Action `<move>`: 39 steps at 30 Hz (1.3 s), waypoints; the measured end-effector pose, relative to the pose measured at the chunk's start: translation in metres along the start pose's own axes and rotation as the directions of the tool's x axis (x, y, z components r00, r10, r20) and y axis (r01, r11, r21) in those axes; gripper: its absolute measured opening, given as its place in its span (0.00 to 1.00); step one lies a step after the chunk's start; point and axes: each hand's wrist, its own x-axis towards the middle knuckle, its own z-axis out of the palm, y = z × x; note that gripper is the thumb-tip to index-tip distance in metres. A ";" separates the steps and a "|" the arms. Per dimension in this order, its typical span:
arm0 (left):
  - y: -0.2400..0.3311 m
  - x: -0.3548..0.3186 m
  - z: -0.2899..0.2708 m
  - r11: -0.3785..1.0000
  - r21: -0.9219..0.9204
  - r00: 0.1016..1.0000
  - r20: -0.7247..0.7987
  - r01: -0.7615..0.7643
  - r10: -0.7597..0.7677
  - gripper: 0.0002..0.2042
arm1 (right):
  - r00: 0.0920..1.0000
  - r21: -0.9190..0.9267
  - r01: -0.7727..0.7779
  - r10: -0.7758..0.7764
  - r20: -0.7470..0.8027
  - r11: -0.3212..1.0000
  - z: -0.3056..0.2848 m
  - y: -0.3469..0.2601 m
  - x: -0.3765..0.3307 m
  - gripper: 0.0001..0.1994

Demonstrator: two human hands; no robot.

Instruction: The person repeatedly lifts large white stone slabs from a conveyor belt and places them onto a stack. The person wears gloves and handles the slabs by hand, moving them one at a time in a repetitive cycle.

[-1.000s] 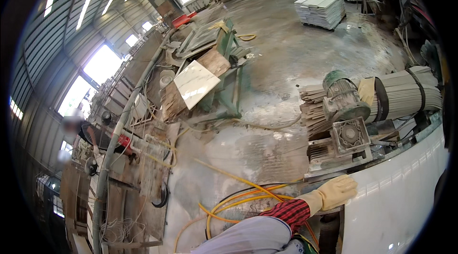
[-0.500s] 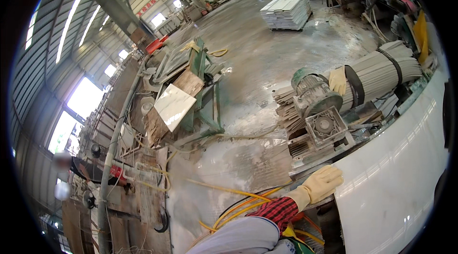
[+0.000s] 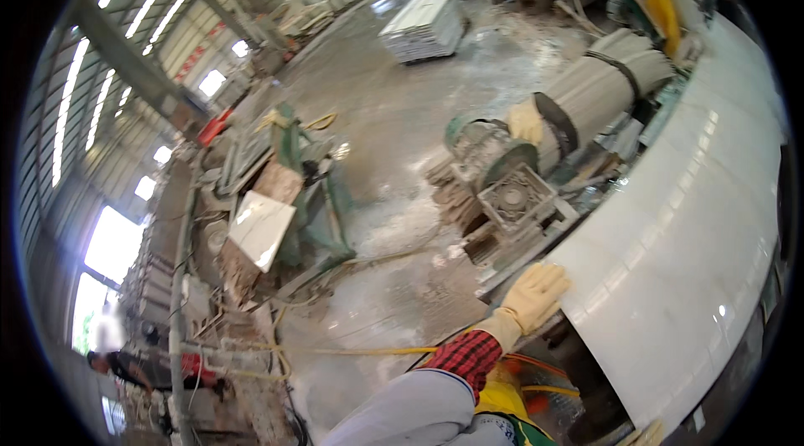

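Observation:
A cream rubber glove covers my left hand (image 3: 538,291), which rests with fingers stretched at the near left corner of a large, glossy white stone slab (image 3: 670,253). Its red-and-black checked cuff (image 3: 466,355) sticks out of a grey sleeve (image 3: 402,412). At the bottom edge, a sliver of another cream glove, my right hand (image 3: 645,435), shows by the slab's near edge; its fingers are mostly cut off from view.
Past the slab stand a dirty electric motor (image 3: 502,153) and a strapped bundle of long pale strips (image 3: 607,82) with a loose glove (image 3: 526,121) on it. Hoses (image 3: 377,351) cross the wet floor. Stacked slabs (image 3: 423,25) lie farther off; a person (image 3: 142,369) is at far left.
The view has swung right, so the surroundings shift left in the picture. My left hand remains at the slab's corner. Part of my right glove has appeared at the bottom edge.

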 end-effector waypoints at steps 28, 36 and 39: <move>-0.002 -0.003 -0.036 0.973 -0.038 0.973 0.014 -0.228 0.229 0.23 | 0.241 0.491 -0.128 0.453 0.858 -0.862 0.074 -0.233 0.092 0.25; 0.006 -0.034 -0.083 0.889 -0.358 0.751 0.493 -0.286 0.439 0.30 | 0.146 0.306 -0.166 0.284 0.948 -0.937 0.022 -0.262 -0.071 0.27; -0.005 -0.014 -0.049 0.822 -0.387 0.692 0.451 -0.418 0.564 0.33 | 0.205 0.351 -0.287 0.301 0.931 -0.891 0.003 -0.266 -0.080 0.25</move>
